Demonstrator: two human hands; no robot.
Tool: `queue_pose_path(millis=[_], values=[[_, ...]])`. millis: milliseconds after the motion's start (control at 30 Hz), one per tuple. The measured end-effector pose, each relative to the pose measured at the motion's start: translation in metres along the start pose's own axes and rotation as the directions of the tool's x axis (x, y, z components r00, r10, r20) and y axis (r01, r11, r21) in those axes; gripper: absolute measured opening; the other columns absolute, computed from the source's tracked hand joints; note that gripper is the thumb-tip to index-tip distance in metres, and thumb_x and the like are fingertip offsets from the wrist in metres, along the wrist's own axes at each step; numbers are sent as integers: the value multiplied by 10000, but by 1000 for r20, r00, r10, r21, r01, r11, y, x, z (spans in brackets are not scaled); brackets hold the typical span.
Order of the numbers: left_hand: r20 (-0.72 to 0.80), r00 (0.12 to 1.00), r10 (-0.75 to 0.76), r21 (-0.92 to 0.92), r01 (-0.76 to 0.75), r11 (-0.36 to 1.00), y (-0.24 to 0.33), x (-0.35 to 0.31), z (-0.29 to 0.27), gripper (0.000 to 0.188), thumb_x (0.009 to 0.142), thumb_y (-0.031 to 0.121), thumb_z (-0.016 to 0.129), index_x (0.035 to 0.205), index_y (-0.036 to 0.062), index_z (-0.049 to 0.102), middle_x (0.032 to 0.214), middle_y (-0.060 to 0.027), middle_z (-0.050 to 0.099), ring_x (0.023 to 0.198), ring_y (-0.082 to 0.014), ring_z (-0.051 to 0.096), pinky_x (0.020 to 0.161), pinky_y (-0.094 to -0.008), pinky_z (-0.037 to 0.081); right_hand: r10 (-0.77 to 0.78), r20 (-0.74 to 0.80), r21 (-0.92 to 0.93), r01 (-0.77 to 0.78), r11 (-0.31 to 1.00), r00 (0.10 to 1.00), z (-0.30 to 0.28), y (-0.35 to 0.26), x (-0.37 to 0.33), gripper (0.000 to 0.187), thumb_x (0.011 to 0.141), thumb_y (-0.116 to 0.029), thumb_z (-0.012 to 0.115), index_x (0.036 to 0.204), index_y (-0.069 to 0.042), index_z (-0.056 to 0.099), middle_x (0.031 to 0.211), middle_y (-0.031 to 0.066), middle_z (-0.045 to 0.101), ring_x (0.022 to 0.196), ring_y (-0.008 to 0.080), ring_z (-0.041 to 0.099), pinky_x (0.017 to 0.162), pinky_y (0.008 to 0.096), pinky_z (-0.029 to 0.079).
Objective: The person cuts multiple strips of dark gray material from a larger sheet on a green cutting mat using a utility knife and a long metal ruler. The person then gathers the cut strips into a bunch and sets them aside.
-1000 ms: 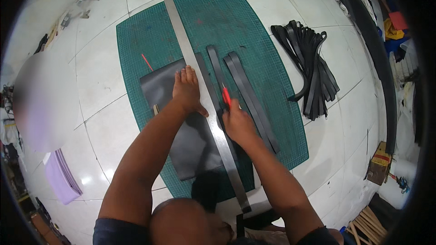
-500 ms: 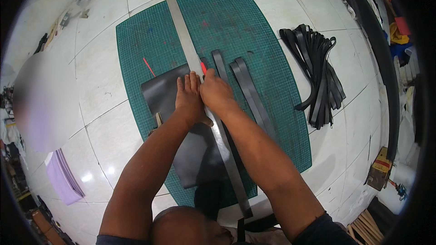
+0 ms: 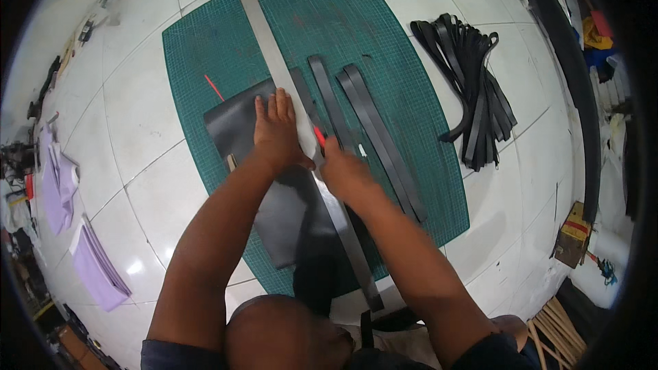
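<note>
My left hand (image 3: 276, 130), spread flat, presses one metal ruler (image 3: 260, 26) across one black sheet (image 3: 236, 123) on one green cutting mat (image 3: 205, 44) — my right hand (image 3: 348, 175) grips one red cutter (image 3: 319, 136) by the ruler.

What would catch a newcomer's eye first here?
Probably the big green gridded cutting mat at centre, crossed by a long silver metal ruler. Next, the slim red tool in the right hand, by the ruler's right edge; then the bundle of flat black straps mostly right of the mat.
</note>
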State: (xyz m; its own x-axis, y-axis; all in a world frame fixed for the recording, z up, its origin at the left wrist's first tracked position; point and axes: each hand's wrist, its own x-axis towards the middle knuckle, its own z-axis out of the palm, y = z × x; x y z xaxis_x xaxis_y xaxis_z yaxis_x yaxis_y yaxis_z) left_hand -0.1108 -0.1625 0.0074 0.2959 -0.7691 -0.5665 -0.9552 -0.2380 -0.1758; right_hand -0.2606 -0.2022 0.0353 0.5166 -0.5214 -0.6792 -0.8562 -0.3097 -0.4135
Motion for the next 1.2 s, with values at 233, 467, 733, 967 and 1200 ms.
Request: queue_pose_path(millis=[233,467,733,967,1200], values=[[-28,1000,1,-67,-3,998,-1,-1,0,1584,462,778,827,1553,-103,92,1641,-268,102,1534,-382,137,1227,-573,92,207,180,24,-215,976,962,63,79,-118,315,978,-263,493,1173,-31,409,1049,329,657,1012,505,648,894,581,487],[-16,1000,0,-59,-1,998,1,-1,-4,1600,453,792,824,1553,-102,82,1641,-267,101,1535,-378,134,1230,-564,96,346,293,-87,-336,938,891,91,125,-195,297,975,-289,482,1125,-40,422,984,297,683,941,472,681,848,594,501],[21,1000,9,-7,-9,1000,0,-1,-6,1577,485,839,779,1550,-110,107,1643,-277,89,1531,-399,135,1214,-551,187,151,157,-141,-129,981,976,43,109,-207,311,978,-223,524,1166,-9,398,881,266,684,795,469,687,696,565,534],[62,998,11,-42,-9,999,2,5,-9,1578,482,795,816,1553,-104,85,1647,-278,74,1533,-402,129,1196,-520,248,-87,-236,89,110,990,968,-5,37,-22,326,970,-170,518,1198,18,381,949,336,652,907,524,644,783,613,481],[21,999,30,-104,-28,994,-2,4,-4,1532,478,726,869,1560,-60,121,1633,-282,106,1522,-415,154,1187,-485,292,-102,-264,62,122,991,959,-18,-43,86,327,987,-214,477,1209,23,440,1118,333,647,1101,487,620,943,566,477]])
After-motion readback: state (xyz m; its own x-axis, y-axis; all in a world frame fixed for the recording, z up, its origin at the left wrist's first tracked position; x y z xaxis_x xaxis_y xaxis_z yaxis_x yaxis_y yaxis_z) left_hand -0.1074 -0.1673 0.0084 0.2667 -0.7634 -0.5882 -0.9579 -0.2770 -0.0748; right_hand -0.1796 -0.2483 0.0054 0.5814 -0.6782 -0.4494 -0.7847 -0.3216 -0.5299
